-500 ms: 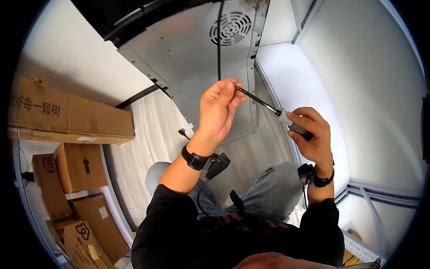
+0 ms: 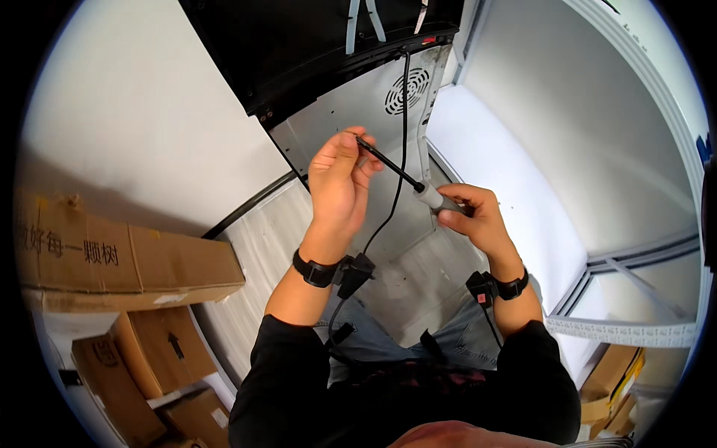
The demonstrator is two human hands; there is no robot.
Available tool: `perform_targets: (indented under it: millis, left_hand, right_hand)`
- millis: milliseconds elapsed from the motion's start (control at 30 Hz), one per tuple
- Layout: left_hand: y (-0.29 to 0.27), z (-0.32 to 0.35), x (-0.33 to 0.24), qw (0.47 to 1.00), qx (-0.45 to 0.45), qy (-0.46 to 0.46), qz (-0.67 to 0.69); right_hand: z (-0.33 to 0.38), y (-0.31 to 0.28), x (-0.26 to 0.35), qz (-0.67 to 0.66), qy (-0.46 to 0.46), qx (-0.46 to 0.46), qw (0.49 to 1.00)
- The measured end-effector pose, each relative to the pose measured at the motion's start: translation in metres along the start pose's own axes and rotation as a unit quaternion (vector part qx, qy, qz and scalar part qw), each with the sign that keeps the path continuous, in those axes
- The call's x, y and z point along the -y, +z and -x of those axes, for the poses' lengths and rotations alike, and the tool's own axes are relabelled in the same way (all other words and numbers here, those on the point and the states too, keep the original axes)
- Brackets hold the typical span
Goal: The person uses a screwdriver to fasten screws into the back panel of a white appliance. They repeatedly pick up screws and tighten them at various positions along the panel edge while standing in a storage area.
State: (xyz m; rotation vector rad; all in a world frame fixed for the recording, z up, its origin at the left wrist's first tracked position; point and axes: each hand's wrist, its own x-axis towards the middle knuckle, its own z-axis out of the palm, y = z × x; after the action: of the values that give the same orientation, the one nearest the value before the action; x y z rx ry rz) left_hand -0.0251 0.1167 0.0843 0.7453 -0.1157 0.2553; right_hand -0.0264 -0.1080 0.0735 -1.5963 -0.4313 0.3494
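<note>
A screwdriver with a dark shaft (image 2: 390,163) and a grey handle slants between my two hands. My right hand (image 2: 482,224) is closed round the handle, thumb and fingers wrapped on it. At the other end, the thumb and fingers of my left hand (image 2: 334,179) pinch together by the shaft's tip. Whatever small thing sits between those fingertips is hidden. Behind my hands stands a metal appliance panel (image 2: 336,112) with a round slotted vent (image 2: 407,91). A black cord (image 2: 404,123) hangs down in front of it.
Above the panel is the appliance's black upper section (image 2: 299,52). Cardboard boxes (image 2: 179,257) are stacked at the left; more cardboard (image 2: 614,373) lies at the lower right. A white wall (image 2: 142,112) rises on the left, a framed pale panel (image 2: 575,127) on the right. Black wrist devices (image 2: 357,275) trail cables.
The view has shifted, bringing more of the black upper section into sight. Both hands and the screwdriver appear farther left. The grip on the handle and the pinch at the tip look the same.
</note>
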Motion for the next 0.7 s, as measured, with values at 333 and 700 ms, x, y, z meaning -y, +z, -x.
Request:
perform_targets:
  millis: [333,700]
  left_hand:
    - [0.000,-0.015,-0.041,0.990,0.008,0.124,-0.070]
    - [-0.003,-0.018,-0.054,0.961,-0.033,0.187,-0.200]
  right_hand:
    - [-0.038,0.044,0.024,0.107,-0.098,-0.014,0.989]
    - [-0.065,0.064,-0.005,-0.018,-0.131,0.064,0.989]
